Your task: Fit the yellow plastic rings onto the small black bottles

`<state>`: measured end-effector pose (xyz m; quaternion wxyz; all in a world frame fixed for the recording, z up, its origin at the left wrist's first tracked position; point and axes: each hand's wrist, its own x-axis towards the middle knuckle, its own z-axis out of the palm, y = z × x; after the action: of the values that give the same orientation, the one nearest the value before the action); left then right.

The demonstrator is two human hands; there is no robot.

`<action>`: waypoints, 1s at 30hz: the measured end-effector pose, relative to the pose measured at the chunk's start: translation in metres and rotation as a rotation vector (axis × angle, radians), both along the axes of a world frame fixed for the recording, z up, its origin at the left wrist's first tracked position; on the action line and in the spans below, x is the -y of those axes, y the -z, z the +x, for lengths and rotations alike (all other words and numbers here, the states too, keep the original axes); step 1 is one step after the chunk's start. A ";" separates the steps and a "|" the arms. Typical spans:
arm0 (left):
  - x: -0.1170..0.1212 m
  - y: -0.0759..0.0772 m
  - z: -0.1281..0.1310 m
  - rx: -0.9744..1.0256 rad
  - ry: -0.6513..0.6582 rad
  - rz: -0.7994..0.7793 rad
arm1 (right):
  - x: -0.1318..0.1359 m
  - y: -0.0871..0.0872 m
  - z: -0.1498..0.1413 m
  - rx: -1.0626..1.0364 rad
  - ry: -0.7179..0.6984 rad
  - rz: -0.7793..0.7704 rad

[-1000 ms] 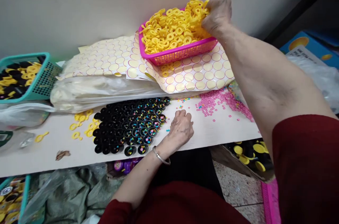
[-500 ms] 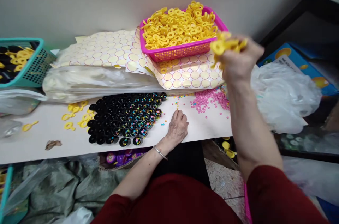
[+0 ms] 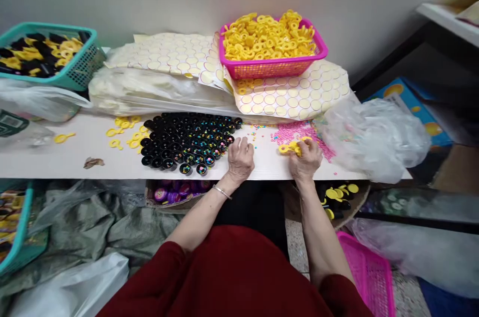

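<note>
The right hand (image 3: 306, 159) rests near the front edge of the bench (image 3: 75, 157), its grip clenched on a small bunch of yellow rings (image 3: 290, 148) that stick out to its left, their handles lying roughly along the bench edge. The left hand (image 3: 240, 157) lies flat just beside them, its grip released and holding nothing, fingertips by the right end of the block of black cups (image 3: 187, 140). That block lies to the left of both hands, so the left hand is the nearer one; many cups at its front right hold coloured beads.

Pink beads (image 3: 295, 132) are scattered just behind the right hand. At the back edge a pink basket (image 3: 277, 68) heaped with yellow rings sits on sticker sheets (image 3: 295, 100). At the back left corner a teal basket (image 3: 80, 70) holds black and yellow parts. Loose yellow rings lie left of the cups.
</note>
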<state>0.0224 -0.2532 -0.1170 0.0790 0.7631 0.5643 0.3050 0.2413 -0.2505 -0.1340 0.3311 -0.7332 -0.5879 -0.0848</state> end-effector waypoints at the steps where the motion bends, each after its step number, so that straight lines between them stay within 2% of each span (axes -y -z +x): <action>1: 0.001 -0.005 -0.004 -0.007 -0.054 0.004 | -0.001 -0.001 0.003 0.013 0.010 -0.007; 7: 0.001 -0.031 -0.025 -0.106 -0.294 0.007 | -0.008 0.005 0.013 0.016 -0.046 0.074; 10: -0.005 -0.038 -0.031 -0.176 -0.320 -0.058 | -0.008 0.007 0.013 0.017 -0.074 0.028; 16: -0.022 -0.040 -0.037 -0.275 -0.266 -0.152 | -0.005 0.003 0.010 0.012 -0.074 -0.023; 22: -0.022 -0.046 -0.038 -0.220 -0.245 -0.115 | -0.002 0.004 0.012 -0.094 -0.095 0.102; 26: -0.011 -0.051 -0.023 -0.117 -0.141 -0.070 | 0.003 0.014 0.020 -0.296 0.054 0.292; 30: 0.000 -0.036 0.006 -0.021 0.076 -0.192 | 0.013 0.020 0.029 -0.519 0.245 0.386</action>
<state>0.0285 -0.2533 -0.0811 0.1575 0.7759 0.5626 0.2382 0.2702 -0.2638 -0.1543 0.5896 -0.7193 -0.3647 -0.0442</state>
